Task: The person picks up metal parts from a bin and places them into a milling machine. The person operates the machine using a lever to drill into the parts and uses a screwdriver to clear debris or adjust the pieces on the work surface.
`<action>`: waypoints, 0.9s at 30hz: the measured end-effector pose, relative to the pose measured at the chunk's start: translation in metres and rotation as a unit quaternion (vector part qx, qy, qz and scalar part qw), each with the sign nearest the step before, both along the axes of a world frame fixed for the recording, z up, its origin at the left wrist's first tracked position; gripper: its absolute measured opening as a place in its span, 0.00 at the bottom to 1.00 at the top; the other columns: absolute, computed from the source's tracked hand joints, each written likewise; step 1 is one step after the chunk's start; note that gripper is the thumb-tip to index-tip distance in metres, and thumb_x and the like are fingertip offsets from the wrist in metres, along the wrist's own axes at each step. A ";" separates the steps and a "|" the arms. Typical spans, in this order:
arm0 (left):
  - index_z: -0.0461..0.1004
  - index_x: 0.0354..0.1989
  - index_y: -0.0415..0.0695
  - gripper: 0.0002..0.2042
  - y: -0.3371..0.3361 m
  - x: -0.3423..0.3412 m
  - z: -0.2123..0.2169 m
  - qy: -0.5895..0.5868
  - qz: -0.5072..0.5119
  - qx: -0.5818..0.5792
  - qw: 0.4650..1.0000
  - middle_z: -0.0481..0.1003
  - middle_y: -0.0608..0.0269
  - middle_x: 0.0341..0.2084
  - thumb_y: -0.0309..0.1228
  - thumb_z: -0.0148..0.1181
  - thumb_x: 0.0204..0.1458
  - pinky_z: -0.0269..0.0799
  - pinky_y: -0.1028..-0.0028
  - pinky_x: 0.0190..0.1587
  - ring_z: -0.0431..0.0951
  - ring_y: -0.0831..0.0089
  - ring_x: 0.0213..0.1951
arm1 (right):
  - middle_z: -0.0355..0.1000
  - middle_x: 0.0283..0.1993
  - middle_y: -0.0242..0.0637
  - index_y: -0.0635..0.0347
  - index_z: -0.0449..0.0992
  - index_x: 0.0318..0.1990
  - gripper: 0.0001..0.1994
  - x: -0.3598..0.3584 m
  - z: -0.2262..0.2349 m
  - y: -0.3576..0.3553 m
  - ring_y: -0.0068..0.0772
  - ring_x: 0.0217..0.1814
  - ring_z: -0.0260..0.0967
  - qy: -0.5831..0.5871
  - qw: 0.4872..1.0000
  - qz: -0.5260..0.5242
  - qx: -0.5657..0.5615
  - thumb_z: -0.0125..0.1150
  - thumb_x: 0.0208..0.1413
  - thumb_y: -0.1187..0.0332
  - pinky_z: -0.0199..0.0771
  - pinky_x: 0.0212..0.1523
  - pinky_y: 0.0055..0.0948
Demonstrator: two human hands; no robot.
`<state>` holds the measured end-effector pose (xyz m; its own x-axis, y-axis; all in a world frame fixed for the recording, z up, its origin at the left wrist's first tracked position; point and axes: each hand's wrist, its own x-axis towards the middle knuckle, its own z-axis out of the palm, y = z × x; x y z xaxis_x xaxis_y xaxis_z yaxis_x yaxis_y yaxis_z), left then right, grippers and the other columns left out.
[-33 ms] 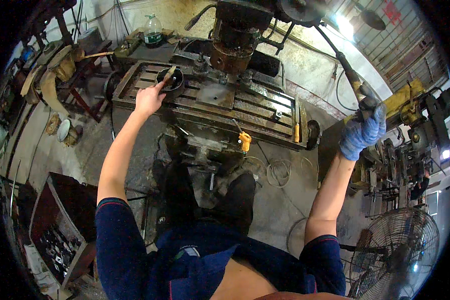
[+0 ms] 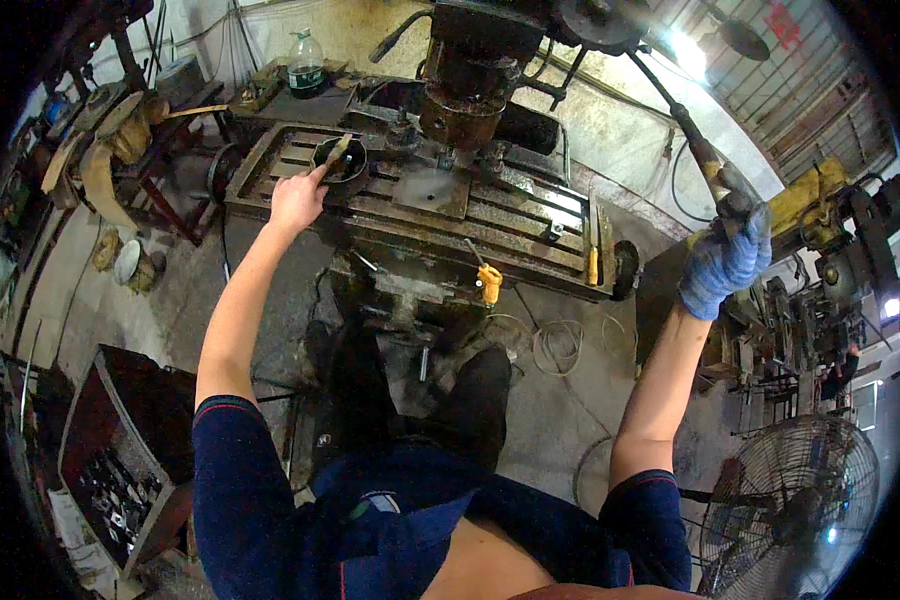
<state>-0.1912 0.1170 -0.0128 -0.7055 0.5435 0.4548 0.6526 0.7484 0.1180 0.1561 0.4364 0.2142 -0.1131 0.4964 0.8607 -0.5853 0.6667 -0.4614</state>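
My bare left hand (image 2: 297, 200) reaches over the left part of a slotted metal machine table (image 2: 375, 205). Its fingers are closed at the near end of a small brush (image 2: 339, 148) with a pale end, which slants over a round dark pot (image 2: 348, 183). Exactly how the fingers grip it is too small to see. On the right, my right hand (image 2: 727, 265), in a blue knitted glove, is wrapped around the end of a long lever (image 2: 708, 165). Between my hands, the dark spindle head (image 2: 465, 110) stands above a flat plate (image 2: 432, 192) on the table.
A yellow-handled tool (image 2: 489, 283) hangs at the table's front edge. A clear bottle (image 2: 305, 65) stands behind on the left. Lower left is an open box (image 2: 130, 425) of metal parts; lower right, a caged fan (image 2: 795, 505). A coiled hose (image 2: 558, 348) lies on the floor.
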 end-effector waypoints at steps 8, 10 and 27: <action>0.74 0.34 0.42 0.09 0.008 -0.006 0.008 0.009 -0.026 0.092 0.995 0.74 0.48 0.25 0.30 0.50 0.48 0.69 0.58 0.33 0.74 0.53 0.30 | 0.71 0.28 0.37 0.66 0.75 0.30 0.17 0.001 0.005 0.005 0.24 0.29 0.61 -0.003 0.999 -0.047 0.009 0.52 0.52 0.57 0.58 0.36 0.23; 0.74 0.32 0.42 0.08 0.017 -0.010 0.011 0.014 -0.032 0.035 0.999 0.74 0.50 0.23 0.29 0.51 0.46 0.69 0.58 0.33 0.75 0.54 0.29 | 0.71 0.28 0.36 0.65 0.75 0.31 0.17 0.000 0.006 0.004 0.24 0.29 0.62 0.003 0.999 -0.021 0.023 0.52 0.52 0.57 0.58 0.36 0.24; 0.76 0.36 0.44 0.12 0.002 -0.011 0.044 -0.032 -0.051 0.043 0.997 0.75 0.49 0.27 0.26 0.52 0.42 0.70 0.60 0.39 0.75 0.54 0.34 | 0.73 0.32 0.43 0.65 0.73 0.26 0.16 -0.002 0.008 0.001 0.26 0.29 0.62 0.014 0.999 0.002 0.048 0.51 0.53 0.58 0.59 0.36 0.24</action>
